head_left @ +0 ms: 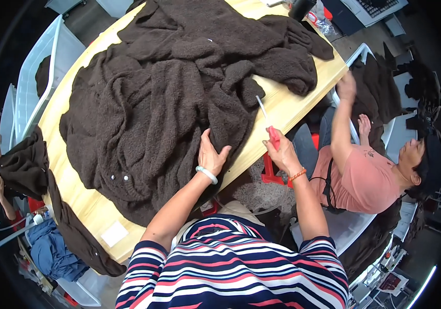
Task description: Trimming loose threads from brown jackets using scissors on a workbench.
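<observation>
A heap of dark brown, fuzzy knit garments (153, 113) spreads over the pale wooden table (84, 198). Two small shiny buttons (119, 177) show near its lower left edge. My left hand (213, 156) rests on the near right side of the heap, thumb and fingers apart, a pale bangle on its wrist. My right hand (283, 153) is closed round the red handle of a tool (274, 136) with a thin pale rod. The rod's tip points up toward the cloth's right edge. A clear hose (251, 212) loops below my right wrist.
A co-worker in a pink top (362, 177) sits close on the right, one arm at the table's edge beside a bin of dark cloth. Another person's hands hold brown fabric (23, 164) at the far left. White bins (50, 67) flank the table; a white paper (114, 234) lies on it.
</observation>
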The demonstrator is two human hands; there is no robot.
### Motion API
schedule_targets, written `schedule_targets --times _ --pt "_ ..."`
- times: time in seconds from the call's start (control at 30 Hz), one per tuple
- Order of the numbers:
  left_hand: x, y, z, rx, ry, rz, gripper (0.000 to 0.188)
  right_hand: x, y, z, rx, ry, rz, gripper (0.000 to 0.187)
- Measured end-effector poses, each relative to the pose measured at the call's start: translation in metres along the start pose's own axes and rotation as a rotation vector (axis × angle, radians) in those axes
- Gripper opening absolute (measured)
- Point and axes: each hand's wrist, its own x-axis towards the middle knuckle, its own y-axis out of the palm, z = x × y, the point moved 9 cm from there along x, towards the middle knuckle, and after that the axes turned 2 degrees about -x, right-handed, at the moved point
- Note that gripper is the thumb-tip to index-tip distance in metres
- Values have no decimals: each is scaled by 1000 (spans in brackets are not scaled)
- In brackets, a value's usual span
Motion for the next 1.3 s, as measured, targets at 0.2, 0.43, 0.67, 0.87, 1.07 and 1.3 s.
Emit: schedule_targets --times 0.2,0.43,0.67,0.87,1.07,1.3 --pt "-9 1 1 -215 22 142 39 21 6 91 -61 -168 6 58" --pt "-39 -44 -24 -583 -95 180 12 108 91 97 -53 -110 130 54" --pt "-52 -209 -34 -817 54 -188 22 83 32 145 612 -227 228 32" --pt "-92 -117 57 -687 -447 316 30 44 32 99 -179 -269 140 40" --pt "-50 -78 37 -865 -420 294 30 10 27 82 -222 -310 197 40" --pt "-23 -77 55 -599 -296 41 29 -49 31 110 -373 -281 528 36"
